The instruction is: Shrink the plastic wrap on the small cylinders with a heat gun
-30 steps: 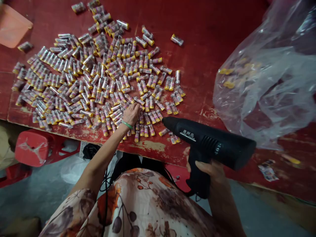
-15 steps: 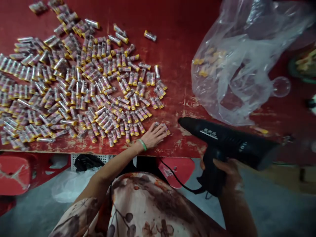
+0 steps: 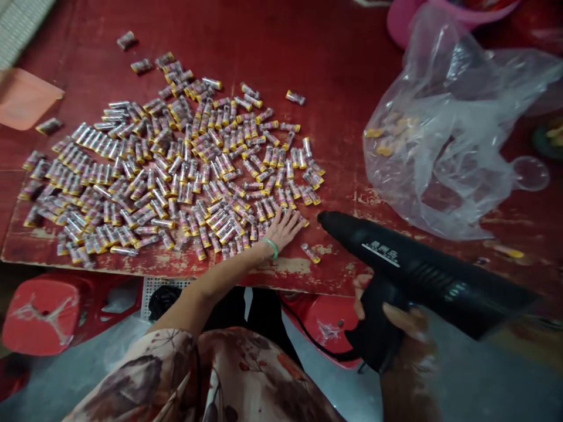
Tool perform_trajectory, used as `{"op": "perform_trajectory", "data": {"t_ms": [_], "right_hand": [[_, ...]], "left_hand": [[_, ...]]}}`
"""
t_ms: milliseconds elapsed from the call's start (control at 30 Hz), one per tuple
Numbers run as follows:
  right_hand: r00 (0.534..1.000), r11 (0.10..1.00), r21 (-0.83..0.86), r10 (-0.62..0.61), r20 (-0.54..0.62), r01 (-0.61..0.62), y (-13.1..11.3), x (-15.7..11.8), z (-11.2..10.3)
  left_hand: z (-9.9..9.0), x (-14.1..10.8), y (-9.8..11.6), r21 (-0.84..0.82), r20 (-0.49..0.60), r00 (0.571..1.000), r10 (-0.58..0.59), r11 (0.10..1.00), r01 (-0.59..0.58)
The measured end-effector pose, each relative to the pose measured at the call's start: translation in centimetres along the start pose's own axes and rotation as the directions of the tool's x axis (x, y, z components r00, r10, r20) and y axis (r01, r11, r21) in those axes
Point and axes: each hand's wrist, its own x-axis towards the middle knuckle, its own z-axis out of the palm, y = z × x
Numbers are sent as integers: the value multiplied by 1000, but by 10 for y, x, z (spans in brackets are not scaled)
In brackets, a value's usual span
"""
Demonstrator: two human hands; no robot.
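Note:
My right hand is wrapped round the handle of a black heat gun, whose nozzle points left over the red table. My left hand, with a green bangle at the wrist, lies with its fingers stretched out on small clear tubes near the table's front edge. A large spread of these tubes, each with a yellow end and a printed label, covers the left and middle of the table. One tube lies apart, between my left hand and the heat gun. What lies under my palm is hidden.
A clear plastic bag holding yellow pieces lies at the right. Behind it is a pink container. An orange sheet lies at the far left. Red stools stand below the front edge, and the gun's cord hangs there.
The view has shifted, showing more of the table's left and back. My left hand has moved up among the tubes, leaving one tube apart. The heat gun stays in my right hand.

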Motion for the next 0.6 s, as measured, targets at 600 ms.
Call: {"op": "perform_trajectory", "data": {"t_ms": [600], "right_hand": [[862, 980, -181, 163, 480, -84, 8, 32, 61]], "left_hand": [[-5, -95, -35, -153, -193, 759, -621, 784, 602]]}}
